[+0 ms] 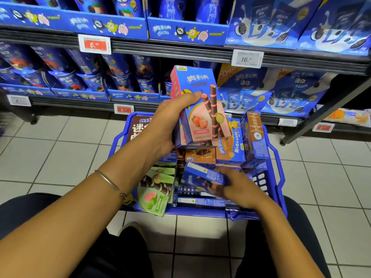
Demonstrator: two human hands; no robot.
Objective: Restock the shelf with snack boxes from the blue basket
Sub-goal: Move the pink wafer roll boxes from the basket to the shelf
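A blue basket (280, 167) full of snack boxes stands on the tiled floor in front of the shelf (172, 50). My left hand (170, 125) grips a blue and pink strawberry wafer-roll box (202, 117), held upright above the basket's far half. At least one more box sits stacked behind it in the same grip. My right hand (239, 187) is down in the basket's near right part, its fingers curled round a blue box (202, 173) lying tilted there. A green box (158, 189) leans at the basket's near left.
The shelf rows hold blue cookie packs and cups behind price tags (94, 45). Large blue bags (281, 93) fill the lower right shelf. A dark gap (180, 63) shows behind the held box. My knees flank the basket, and a shelf leg (285, 141) stands at the right.
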